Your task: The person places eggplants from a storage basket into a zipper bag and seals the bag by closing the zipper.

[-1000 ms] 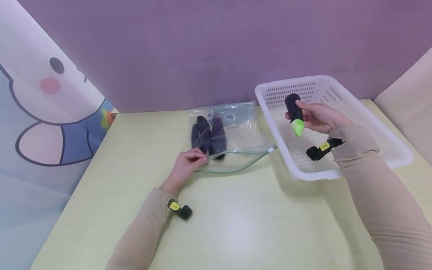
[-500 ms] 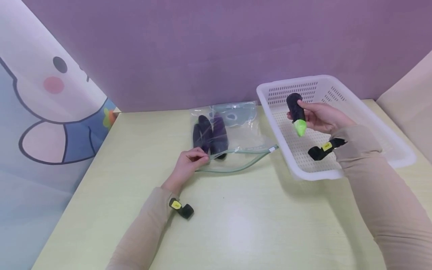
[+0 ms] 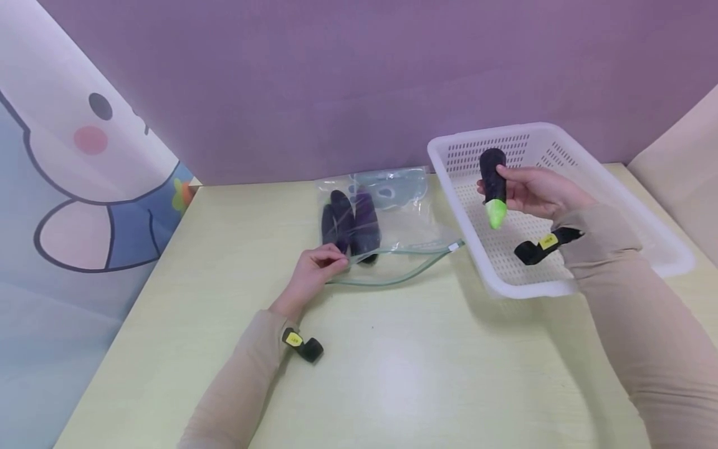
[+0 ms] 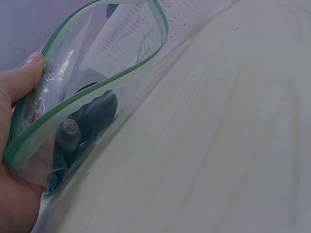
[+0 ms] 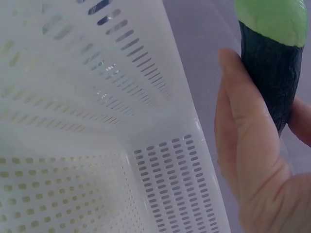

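Note:
My right hand holds a dark toy eggplant with a lime-green tip above the basket; the green end points down toward me in the head view. In the right wrist view, thumb and fingers lie on either side of the eggplant's dark body. My left hand pinches the green zip edge of a clear zip bag lying on the table. The bag's mouth gapes in the left wrist view, and inside it lie several dark, elongated eggplants, one showing a round stem end.
A white perforated basket stands at the right, its left rim close to the bag's zip end. A purple backdrop rises behind the light table. A cartoon-printed cloth hangs on the left.
My right hand has risen slightly with the eggplant, which now stands more upright in view. The left hand keeps its pinch on the bag edge.

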The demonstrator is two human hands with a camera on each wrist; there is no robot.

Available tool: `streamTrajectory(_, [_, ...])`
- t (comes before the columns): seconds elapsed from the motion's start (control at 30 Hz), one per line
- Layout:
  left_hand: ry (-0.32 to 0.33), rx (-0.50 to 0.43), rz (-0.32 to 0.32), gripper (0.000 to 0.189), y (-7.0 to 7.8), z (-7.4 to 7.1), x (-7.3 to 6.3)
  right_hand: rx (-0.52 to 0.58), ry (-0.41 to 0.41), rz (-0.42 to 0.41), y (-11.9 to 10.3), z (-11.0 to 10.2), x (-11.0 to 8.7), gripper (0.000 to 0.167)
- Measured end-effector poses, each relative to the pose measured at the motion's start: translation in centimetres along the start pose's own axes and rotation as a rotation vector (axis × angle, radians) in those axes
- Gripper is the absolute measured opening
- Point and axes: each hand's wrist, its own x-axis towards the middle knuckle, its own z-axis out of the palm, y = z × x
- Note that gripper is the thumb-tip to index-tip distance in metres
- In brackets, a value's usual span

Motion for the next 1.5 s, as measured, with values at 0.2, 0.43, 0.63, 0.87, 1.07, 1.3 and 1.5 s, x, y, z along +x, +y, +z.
streamTrajectory(0.2, [0.0, -0.006, 0.008, 0.035, 0.0, 0.0, 0.0, 0.006, 0.017, -0.015, 0.0, 0.5, 0.0, 0.017])
streamTrajectory(0.43, [-0.004, 0.002, -0.004, 0.036, -0.3, -0.1, 0.1, 0.026, 0.095, -0.076, 0.2, 1.5, 0.0, 0.018])
streamTrajectory(0.63, [-0.003, 0.008, -0.001, 0.034, -0.2, -0.2, 0.1, 0.039, 0.141, -0.113, 0.3, 2.5, 0.2, 0.024])
streamTrajectory(0.87, [-0.001, 0.003, 0.018, 0.031, -0.2, -0.1, 0.0, 0.067, 0.053, -0.12, 0.7, 3.5, 0.3, 0.021])
streamTrajectory(1.07, [-0.001, 0.01, 0.012, 0.033, -0.1, 0.0, 0.1, 0.05, 0.054, -0.122, 1.0, 5.0, 0.5, 0.026])
streamTrajectory(1.3, [0.007, 0.043, 0.002, 0.02, 0.2, 0.1, 0.3, 0.033, 0.031, -0.139, 1.7, 6.9, 0.7, 0.033])
streamTrajectory(1.5, [0.004, 0.033, 0.003, 0.022, 0.1, 0.0, 0.3, 0.084, 0.025, -0.162, 3.1, 9.2, 0.5, 0.031])
